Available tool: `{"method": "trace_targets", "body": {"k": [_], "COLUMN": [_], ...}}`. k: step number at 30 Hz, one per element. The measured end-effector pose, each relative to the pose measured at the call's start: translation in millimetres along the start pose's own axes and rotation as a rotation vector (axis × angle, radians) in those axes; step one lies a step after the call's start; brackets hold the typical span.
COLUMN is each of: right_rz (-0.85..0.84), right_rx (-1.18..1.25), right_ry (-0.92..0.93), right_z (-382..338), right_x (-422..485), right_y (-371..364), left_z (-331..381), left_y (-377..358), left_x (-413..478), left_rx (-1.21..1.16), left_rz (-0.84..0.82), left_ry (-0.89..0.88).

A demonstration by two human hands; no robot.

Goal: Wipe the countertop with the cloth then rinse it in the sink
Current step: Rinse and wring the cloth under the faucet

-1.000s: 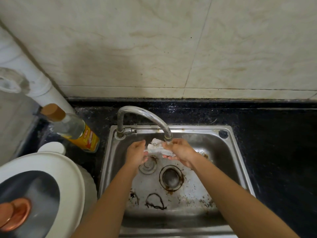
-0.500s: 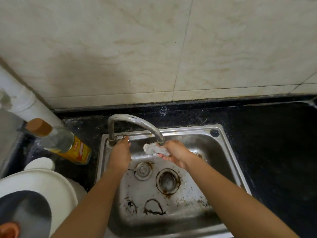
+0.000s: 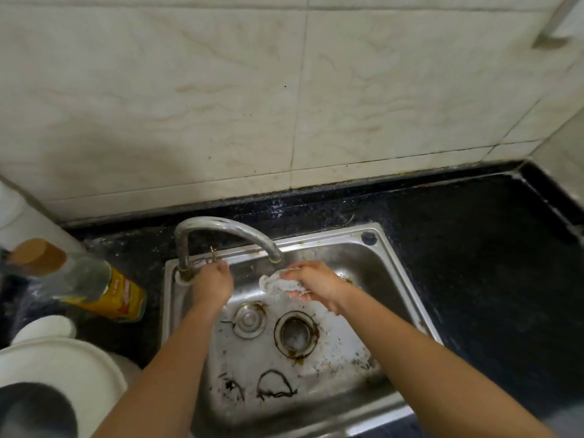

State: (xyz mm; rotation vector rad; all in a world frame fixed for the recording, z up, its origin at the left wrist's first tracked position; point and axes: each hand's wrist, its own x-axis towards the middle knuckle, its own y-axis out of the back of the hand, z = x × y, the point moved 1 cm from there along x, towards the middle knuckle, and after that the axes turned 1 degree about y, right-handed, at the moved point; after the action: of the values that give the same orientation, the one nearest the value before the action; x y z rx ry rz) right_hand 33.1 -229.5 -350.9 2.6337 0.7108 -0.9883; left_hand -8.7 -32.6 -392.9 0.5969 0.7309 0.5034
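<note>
A crumpled white cloth (image 3: pixel 275 283) hangs just under the spout of the curved steel tap (image 3: pixel 227 229), over the stained steel sink (image 3: pixel 398 279). My right hand (image 3: pixel 317 284) grips the cloth from the right. My left hand (image 3: pixel 211 284) is at the base of the tap, its fingers curled round the small tap handle (image 3: pixel 207 262). The black countertop (image 3: pixel 474 254) runs behind and to the right of the sink.
A clear bottle (image 3: pixel 88 282) with a yellow label and cork-coloured cap stands left of the sink. A white appliance lid (image 3: pixel 57 380) fills the lower left. Two drain fittings (image 3: pixel 295 333) sit in the sink floor. The tiled wall (image 3: pixel 284 105) rises right behind.
My left hand let go of the cloth and moved left to the tap handle. My right hand kept the cloth under the spout. The camera tilted up and right.
</note>
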Motion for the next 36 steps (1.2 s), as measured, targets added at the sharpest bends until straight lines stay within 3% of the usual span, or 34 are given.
{"method": "trace_targets", "body": {"k": [4, 10, 15, 17, 20, 25, 30, 32, 36], "right_rz": [-0.063, -0.432, -0.499, -0.465, -0.395, -0.285, -0.257, -0.176, 0.103], "right_rx": [-0.276, -0.826, -0.926, -0.924, -0.921, -1.121, -1.326, -1.330, -1.498], "right_ry": [0.102, 0.185, 0.221, 0.308, 0.447, 0.882, 1.017, 1.090, 1.460], "right_z": [-5.2, -33.2, -45.1, -50.0, -57.1, -62.3, -52.6, -49.8, -62.0], "right_x": [-18.9, -50.8, -73.3, -77.6, -84.5, -97.0, -91.9, -87.6, -87.5], "right_y": [12.4, 27.7, 37.4, 43.4, 50.8, 50.7, 53.9, 51.4, 47.1], "left_z": [-13.6, -10.3, 2.2, 7.2, 14.7, 35.2, 55.3, 62.9, 76.5], "left_y": [-28.7, -39.7, -39.5, -32.3, -16.8, 9.6, 23.8, 27.0, 27.8], "left_x": [-34.1, -85.7, -124.2, -135.5, -145.9, -152.5, -155.8, -161.6, -169.2], "left_rx": [-0.441, -0.738, -0.867, -0.894, -0.782, -0.615, -0.736, -0.674, -0.497], "left_rz": [-0.321, -0.596, -1.085, -1.190, -1.222, -1.123, -1.129, -1.142, -1.140], "left_ry": [0.191, 0.302, 0.275, 0.205, 0.064, -0.057, -0.087, -0.120, -0.072]}}
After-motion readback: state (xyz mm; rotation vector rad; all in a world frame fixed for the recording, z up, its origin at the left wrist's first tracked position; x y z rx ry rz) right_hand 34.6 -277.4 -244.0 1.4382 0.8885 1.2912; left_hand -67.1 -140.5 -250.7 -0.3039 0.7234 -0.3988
